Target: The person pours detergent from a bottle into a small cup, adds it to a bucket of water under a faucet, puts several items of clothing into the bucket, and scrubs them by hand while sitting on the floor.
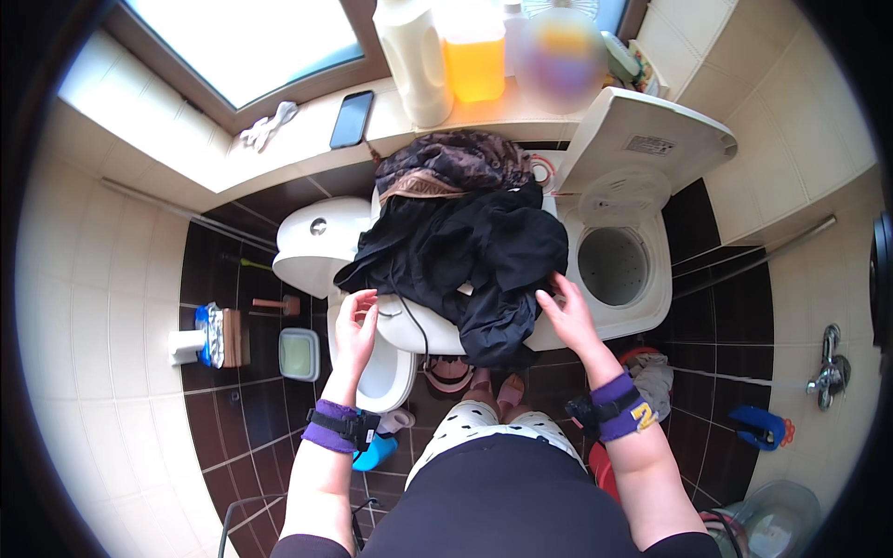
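Clothing (pixel 465 246), black and crumpled, lies atop a twin-tub washing machine (pixel 642 318) between a loosely spread left hand (pixel 355 327) and spread right hand (pixel 570 321).

The left hand (pixel 356 327), fingers loosely curled, is near the left edge of the black clothes (pixel 446 242) heaped on a white washing machine (pixel 637 321), while the right hand (pixel 570 318), fingers parted, is at their right edge, though contact is unclear. A patterned cloth (pixel 456 160) lies behind the clothes, and a lid (pixel 642 121) stands raised behind the machine's round tub (pixel 614 265). On the windowsill (pixel 312 132) are a phone (pixel 352 119), a white bottle (pixel 409 70) and an orange bottle (pixel 475 70).
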### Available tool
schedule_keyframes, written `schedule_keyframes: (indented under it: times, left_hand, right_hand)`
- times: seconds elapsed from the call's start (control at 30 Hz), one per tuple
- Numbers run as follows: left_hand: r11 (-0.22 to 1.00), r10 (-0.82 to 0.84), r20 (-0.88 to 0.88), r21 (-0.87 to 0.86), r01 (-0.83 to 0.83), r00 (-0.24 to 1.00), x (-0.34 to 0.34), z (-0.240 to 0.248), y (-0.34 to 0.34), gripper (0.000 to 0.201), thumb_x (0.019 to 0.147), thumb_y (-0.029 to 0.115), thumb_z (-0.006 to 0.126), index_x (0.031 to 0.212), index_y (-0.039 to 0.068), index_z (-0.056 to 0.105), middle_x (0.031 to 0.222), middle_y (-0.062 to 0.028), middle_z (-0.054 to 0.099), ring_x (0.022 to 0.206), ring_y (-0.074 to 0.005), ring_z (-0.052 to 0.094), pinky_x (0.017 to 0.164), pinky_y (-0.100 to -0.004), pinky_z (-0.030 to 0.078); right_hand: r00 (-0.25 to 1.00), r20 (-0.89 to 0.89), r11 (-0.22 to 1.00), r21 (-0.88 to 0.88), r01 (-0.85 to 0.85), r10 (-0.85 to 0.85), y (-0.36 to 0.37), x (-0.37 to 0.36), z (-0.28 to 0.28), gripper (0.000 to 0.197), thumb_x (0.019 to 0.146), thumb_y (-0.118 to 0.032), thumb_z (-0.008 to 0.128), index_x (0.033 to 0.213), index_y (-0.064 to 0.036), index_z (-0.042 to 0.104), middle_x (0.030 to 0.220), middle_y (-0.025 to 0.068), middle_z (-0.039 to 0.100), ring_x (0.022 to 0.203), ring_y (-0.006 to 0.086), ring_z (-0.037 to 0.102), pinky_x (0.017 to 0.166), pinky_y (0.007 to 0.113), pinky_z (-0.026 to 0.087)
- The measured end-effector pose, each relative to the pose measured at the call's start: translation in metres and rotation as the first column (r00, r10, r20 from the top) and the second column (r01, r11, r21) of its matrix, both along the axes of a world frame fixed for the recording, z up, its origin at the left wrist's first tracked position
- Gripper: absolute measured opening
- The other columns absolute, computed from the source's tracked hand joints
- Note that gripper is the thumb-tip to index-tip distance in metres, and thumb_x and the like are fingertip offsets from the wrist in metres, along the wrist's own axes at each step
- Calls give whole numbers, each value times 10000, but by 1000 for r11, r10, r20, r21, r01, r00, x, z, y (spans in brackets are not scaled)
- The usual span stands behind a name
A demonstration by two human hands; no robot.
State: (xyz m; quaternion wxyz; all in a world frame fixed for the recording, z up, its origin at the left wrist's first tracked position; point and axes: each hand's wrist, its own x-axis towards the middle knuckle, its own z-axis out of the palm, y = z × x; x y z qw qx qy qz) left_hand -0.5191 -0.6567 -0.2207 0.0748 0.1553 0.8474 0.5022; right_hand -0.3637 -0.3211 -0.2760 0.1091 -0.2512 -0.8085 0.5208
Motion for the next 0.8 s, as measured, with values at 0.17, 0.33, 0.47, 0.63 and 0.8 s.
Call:
schedule_keyframes:
  times: [0.17, 0.33, 0.47, 0.63, 0.8]
  left_hand:
    - [993, 74, 4, -92, -74, 997, 21, -23, -43, 292, 855, 39, 559, 1145, 66, 530, 1027, -38, 581, 869, -99, 542, 766, -234, 449]
    - [981, 119, -70, -148, -128, 990, 7, -10, -63, 361, 812, 27, 584, 1164, 73, 521, 1083, -60, 565, 915, -145, 549, 814, -286, 461]
    - [956, 66, -244, -263, -131, 967, -24, 7, -72, 469, 780, 51, 605, 1232, 62, 483, 1159, -112, 535, 1027, -226, 527, 915, -337, 420]
    - [873, -73, -456, -459, -164, 887, -87, 1, -92, 562, 760, 104, 616, 1283, 15, 431, 1239, -181, 497, 1174, -331, 453, 1018, -393, 347]
    - [776, -204, -424, -619, -118, 882, -156, -35, -120, 571, 784, 203, 632, 1278, -7, 436, 1214, -211, 513, 1138, -350, 483, 990, -427, 366]
  right_hand:
    - [975, -157, 967, -228, 117, -155, 3, 34, 31, 271, 855, -83, 604, 1120, -48, 561, 921, 16, 545, 859, 104, 538, 773, 258, 476]
    - [947, -274, 962, -255, 97, -168, -26, 42, 61, 212, 863, -54, 586, 1073, -34, 573, 892, -5, 542, 825, 76, 522, 749, 228, 457]
    - [939, -340, 944, -323, -70, -46, -68, 20, 88, 157, 851, -41, 599, 1008, -33, 607, 905, 12, 593, 803, 71, 558, 745, 214, 453]
    - [936, -344, 958, -235, -166, 78, -138, -17, 114, 120, 836, -29, 602, 953, -18, 625, 853, 26, 585, 758, 98, 587, 716, 221, 466]
    - [916, -319, 952, -99, -289, 245, -220, -61, 120, 149, 816, -28, 596, 960, -22, 632, 863, 68, 599, 768, 147, 610, 703, 252, 484]
